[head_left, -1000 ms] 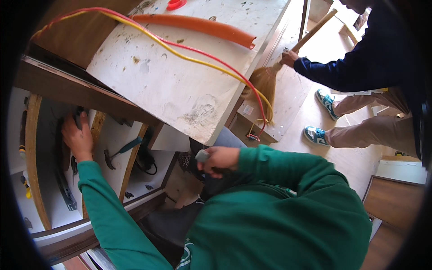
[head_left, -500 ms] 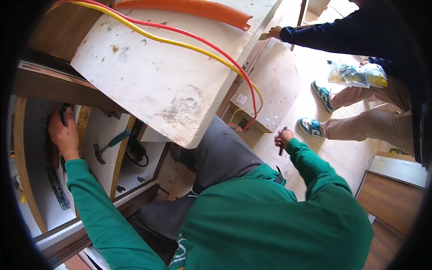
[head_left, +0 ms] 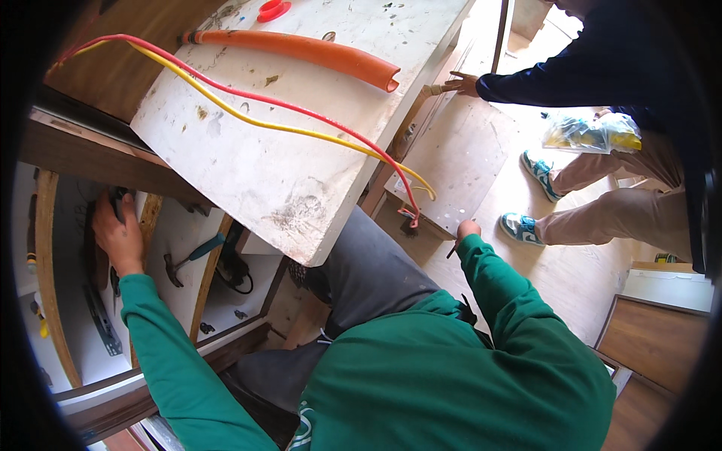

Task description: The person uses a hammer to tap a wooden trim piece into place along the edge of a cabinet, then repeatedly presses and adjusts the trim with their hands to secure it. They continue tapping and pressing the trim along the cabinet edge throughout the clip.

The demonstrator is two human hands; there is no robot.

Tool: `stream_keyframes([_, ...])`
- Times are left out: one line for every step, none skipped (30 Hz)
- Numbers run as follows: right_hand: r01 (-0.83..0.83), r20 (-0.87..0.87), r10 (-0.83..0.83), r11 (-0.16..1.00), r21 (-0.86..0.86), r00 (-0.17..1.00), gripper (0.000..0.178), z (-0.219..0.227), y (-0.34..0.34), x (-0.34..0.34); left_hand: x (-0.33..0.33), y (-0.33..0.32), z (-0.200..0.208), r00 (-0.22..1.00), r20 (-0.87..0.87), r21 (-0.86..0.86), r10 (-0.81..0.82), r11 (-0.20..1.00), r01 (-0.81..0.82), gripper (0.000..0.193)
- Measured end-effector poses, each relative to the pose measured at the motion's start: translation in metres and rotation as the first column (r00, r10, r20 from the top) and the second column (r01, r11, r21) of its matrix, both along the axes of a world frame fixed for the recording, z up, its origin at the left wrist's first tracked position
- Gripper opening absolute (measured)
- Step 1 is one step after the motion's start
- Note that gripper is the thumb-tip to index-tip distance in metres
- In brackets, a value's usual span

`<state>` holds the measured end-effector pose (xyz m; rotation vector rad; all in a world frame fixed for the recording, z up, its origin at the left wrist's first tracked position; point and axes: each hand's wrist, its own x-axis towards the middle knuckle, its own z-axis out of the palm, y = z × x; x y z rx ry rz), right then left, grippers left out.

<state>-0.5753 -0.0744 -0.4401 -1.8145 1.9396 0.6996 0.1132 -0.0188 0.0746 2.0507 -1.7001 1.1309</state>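
My left hand (head_left: pixel 120 234) reaches into an open drawer split by wooden dividers, with its fingers closed around a black object (head_left: pixel 119 197). Most of that object is hidden, so its kind is unclear. Below the hand, in the same compartment, lies a dark metal rail (head_left: pixel 101 319). One compartment to the right holds a claw hammer (head_left: pixel 197 252) with a blue handle. Over the floor at right, my right hand (head_left: pixel 468 228) is closed on a slim dark tool (head_left: pixel 453 251), only partly visible beside a low whitish box (head_left: pixel 459 169).
A scuffed white board (head_left: pixel 248 165) juts over the drawer, bearing a split orange pipe (head_left: pixel 301 52) and a red ring-shaped piece (head_left: pixel 273 10). Red and yellow cables (head_left: pixel 256 120) hang past its edge. Another person (head_left: pixel 602 68) stands at right, touching the woodwork beside the box.
The view has shifted, showing more of the orange pipe. My right hand has turned, hiding more of its tool. The cable ends hang differently, and the other person's fingers have spread on the woodwork.
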Motion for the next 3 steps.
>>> stream_keyframes([-0.065,-0.027,0.066,0.997,0.044,0.997,0.030,0.011,-0.001,0.004,0.004,-0.001,-0.001,1.000,-0.003,-0.001,0.025,1.000,-0.025,0.055])
stream_keyframes([-0.126,-0.053,0.131,0.988,0.091,0.990,0.034,0.023,0.000,0.005,0.007,-0.002,-0.003,1.000,0.000,-0.005,0.018,1.000,-0.018,0.056])
stream_keyframes([-0.162,-0.046,0.167,0.981,0.106,0.985,0.034,0.035,-0.001,0.007,0.012,-0.003,-0.005,1.000,-0.011,-0.008,0.013,1.000,-0.013,0.056])
